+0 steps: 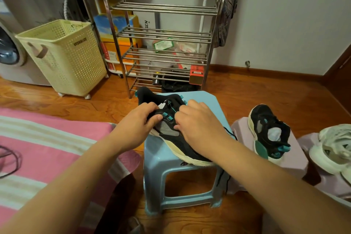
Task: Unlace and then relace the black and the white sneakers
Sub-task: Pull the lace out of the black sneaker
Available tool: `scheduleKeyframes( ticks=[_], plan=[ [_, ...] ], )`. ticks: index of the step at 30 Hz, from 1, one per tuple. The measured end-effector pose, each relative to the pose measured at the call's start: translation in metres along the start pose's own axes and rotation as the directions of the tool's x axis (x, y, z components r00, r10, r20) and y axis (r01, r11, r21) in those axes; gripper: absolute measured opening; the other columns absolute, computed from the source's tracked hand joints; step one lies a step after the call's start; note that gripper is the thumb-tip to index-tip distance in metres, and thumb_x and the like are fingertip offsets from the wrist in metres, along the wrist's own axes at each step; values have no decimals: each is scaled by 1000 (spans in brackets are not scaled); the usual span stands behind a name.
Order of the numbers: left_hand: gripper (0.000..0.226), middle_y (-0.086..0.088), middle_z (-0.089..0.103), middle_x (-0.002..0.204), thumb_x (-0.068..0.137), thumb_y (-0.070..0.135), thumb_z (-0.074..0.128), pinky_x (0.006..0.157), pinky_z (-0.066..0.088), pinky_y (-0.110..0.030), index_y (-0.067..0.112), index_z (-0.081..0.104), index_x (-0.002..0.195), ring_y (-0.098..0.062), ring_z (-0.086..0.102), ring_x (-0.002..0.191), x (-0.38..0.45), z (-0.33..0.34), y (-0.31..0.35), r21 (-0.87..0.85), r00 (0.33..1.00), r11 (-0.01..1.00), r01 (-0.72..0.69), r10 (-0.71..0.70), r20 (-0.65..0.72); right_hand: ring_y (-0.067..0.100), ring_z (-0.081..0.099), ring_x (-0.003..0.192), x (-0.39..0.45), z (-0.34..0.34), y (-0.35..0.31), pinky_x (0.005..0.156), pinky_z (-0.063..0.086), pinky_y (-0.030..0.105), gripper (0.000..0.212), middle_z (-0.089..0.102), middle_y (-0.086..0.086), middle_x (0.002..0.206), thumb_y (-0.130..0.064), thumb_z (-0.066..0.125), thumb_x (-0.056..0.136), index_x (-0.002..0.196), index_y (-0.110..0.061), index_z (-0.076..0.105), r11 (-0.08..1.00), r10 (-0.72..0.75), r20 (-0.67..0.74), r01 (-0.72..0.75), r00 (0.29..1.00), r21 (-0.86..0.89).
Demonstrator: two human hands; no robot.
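Both hands work at the black sneaker, which lies on its side on the blue stool, heel away from the person. The left hand has its grip closed on the shoe's collar edge, thumb by a teal eyelet loop. Just right of that grip, the right hand curls its fingers over the lace area; what its grip pinches I cannot tell. Farther right, a second black sneaker sits on a lilac stool, and beyond it a white sneaker.
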State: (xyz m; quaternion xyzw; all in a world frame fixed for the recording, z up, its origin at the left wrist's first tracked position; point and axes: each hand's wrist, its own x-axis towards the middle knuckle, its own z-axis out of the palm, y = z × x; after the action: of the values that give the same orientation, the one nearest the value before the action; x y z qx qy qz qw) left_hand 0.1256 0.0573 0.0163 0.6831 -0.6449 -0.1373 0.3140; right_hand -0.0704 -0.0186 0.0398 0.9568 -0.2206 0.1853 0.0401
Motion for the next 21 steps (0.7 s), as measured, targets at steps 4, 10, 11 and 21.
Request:
scheduleKeyframes(
  ticks=[4,10,11,21],
  plan=[
    [2,5,59,96,102,29,56,78,48,-35,28,58,102,-9,57,90,0,-7,-8,-31,999,999,17,-16,30,14,46,87,-4,-17,18,79,40,34,13,56,-6,85,-33,69,92,82,-26,72,918,28,155,-87,987,387],
    [3,7,56,93,102,32,55,77,49,-39,30,55,99,-9,55,86,4,-4,3,31,998,999,13,-15,67,3,44,102,-32,-48,72,90,40,32,26,46,-8,102,-39,74,86,71,-25,59,863,132,554,-370,822,343],
    [4,6,56,92,102,33,55,74,48,-38,30,54,99,-10,55,84,4,-3,7,56,998,998,9,-12,54,1,42,102,-33,-49,75,88,38,32,28,45,-10,101,-40,74,86,68,-25,59,854,167,543,-396,823,338],
    [14,3,57,85,99,30,60,63,34,-31,17,58,94,-17,50,73,-10,5,52,283,888,958,35,100,-450,15,58,82,-12,-32,2,101,35,40,33,67,-8,83,-48,42,102,100,-27,68,988,77,77,-86,994,131]
  ],
)
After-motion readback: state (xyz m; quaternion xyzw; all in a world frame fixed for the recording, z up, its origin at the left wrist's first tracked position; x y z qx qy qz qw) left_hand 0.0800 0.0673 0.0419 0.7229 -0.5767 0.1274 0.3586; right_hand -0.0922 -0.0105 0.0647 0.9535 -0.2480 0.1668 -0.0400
